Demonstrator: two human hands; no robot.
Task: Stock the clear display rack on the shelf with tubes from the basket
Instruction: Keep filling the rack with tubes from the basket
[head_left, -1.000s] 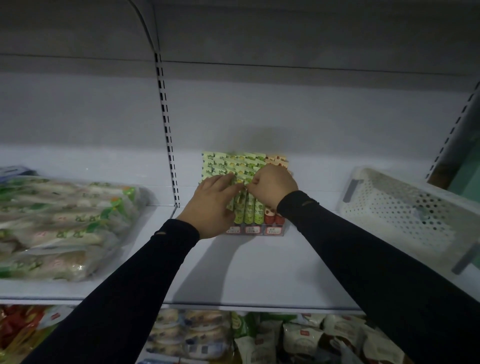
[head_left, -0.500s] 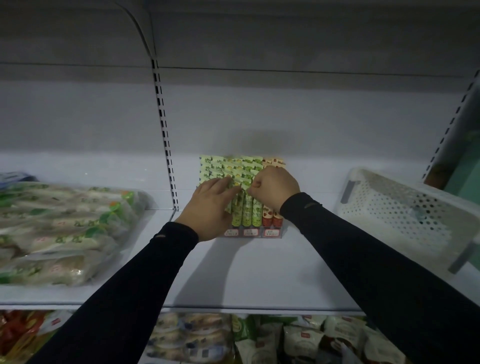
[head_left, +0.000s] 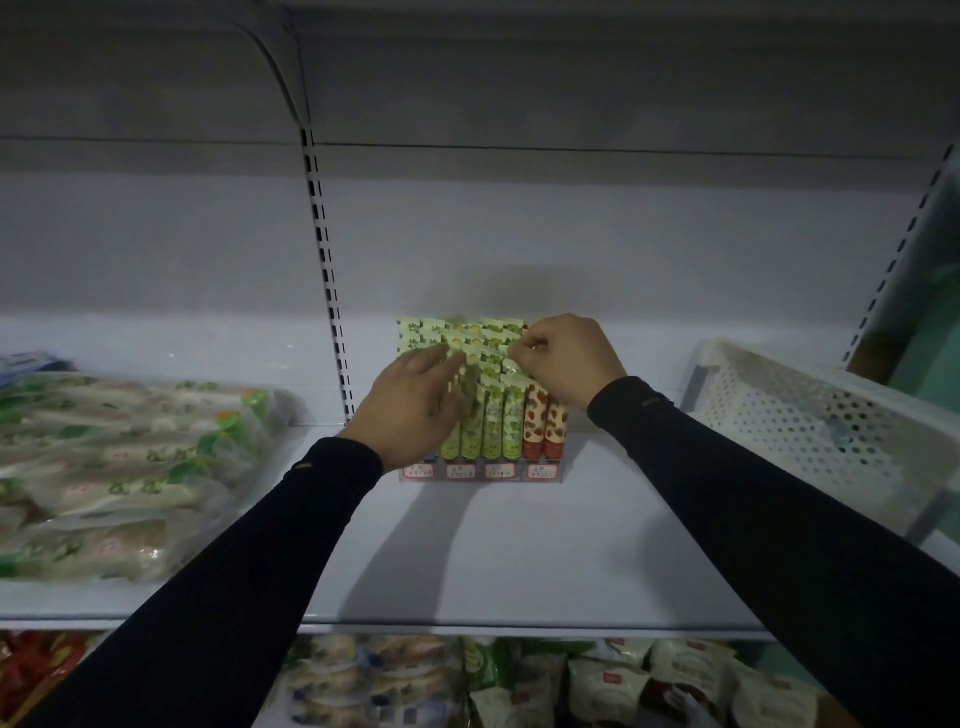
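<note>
Clear rack (head_left: 480, 470) looks nearly full; our left hand (head_left: 410, 415) rests flat on tubes (head_left: 511, 426), our right hand (head_left: 566, 361) pinches one.

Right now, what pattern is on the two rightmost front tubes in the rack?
Red strawberry-like spots on white tubes, in the head view.

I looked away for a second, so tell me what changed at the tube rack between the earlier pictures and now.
The right hand moved up toward the back rows and now pinches a tube top there. The left hand stayed against the green tubes, fingers straighter. The clear rack, the red tubes and the white basket stayed put.
</note>
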